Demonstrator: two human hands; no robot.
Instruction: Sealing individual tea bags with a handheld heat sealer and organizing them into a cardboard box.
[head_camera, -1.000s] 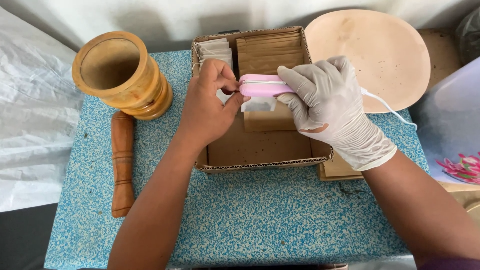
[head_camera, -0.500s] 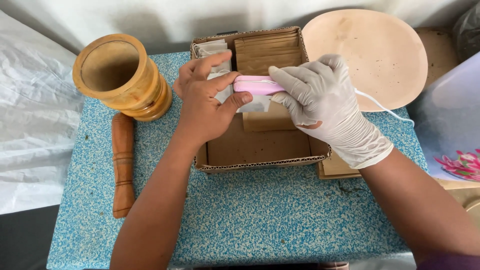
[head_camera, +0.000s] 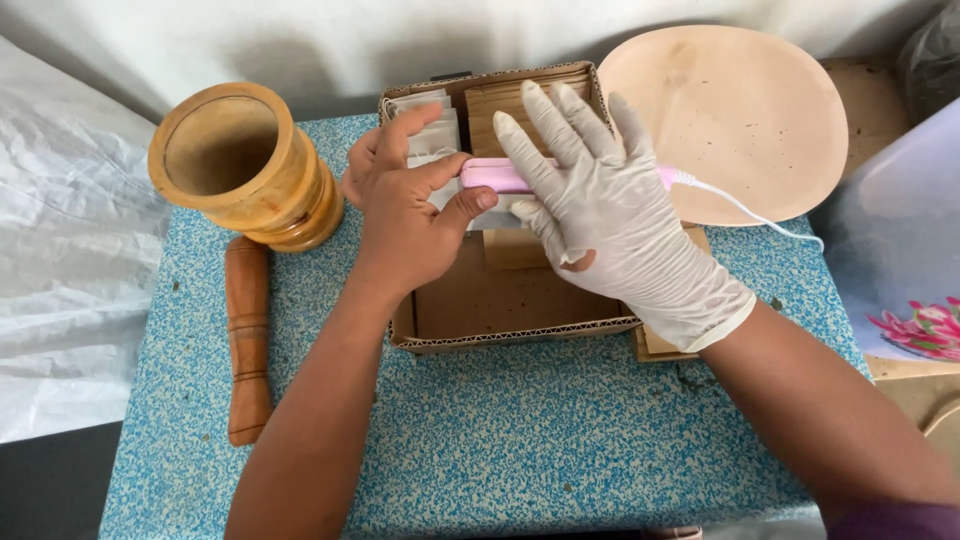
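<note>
My bare left hand (head_camera: 400, 225) pinches the left end of a pink hand-held sealer (head_camera: 485, 175), thumb below and fingers on top. A small white sachet (head_camera: 500, 213) hangs under the sealer. My right hand (head_camera: 600, 215), in a white glove, lies flat across the top of the sealer with its fingers straight and spread. Both hands are over an open cardboard box (head_camera: 510, 335). At the back of the box stand brown paper envelopes (head_camera: 485, 120) and white sachets (head_camera: 432, 130). The sealer's white cord (head_camera: 750, 212) trails off to the right.
A wooden mortar (head_camera: 245, 165) stands at the left on the blue speckled table (head_camera: 500, 440), with its pestle (head_camera: 247, 340) lying in front. A pale round plate (head_camera: 740, 110) sits behind the box on the right. Clear plastic sheeting (head_camera: 60, 250) lies at left, a flowered bag (head_camera: 900, 260) at right.
My right hand has let go of its curled grip on the sealer and spread flat over it. My left hand has shifted from pinching the sachet to clamping the sealer's end.
</note>
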